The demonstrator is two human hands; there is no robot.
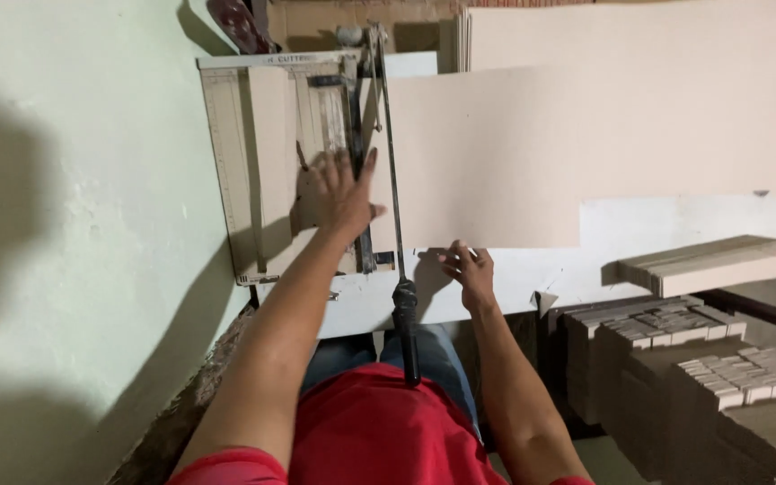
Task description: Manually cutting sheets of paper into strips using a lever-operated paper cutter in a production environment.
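Cardboard sheet (496, 153): plain beige. Cutter handle (406, 328): black. Wall (74, 224): pale green. Shirt (370, 431): red. Jeans (437, 355): blue.

Beige cardboard sheet (496, 153) on paper cutter (289, 153)
Sheet lies flat across the cutter bed, under the lowered blade arm (392, 171).

We press our left hand (341, 193) flat on the paper cutter bed (271, 162), while our right hand (469, 274) grips the cardboard sheet (496, 153) at its six o'clock edge. Cut strip stacks (720, 368) sit at four o'clock.
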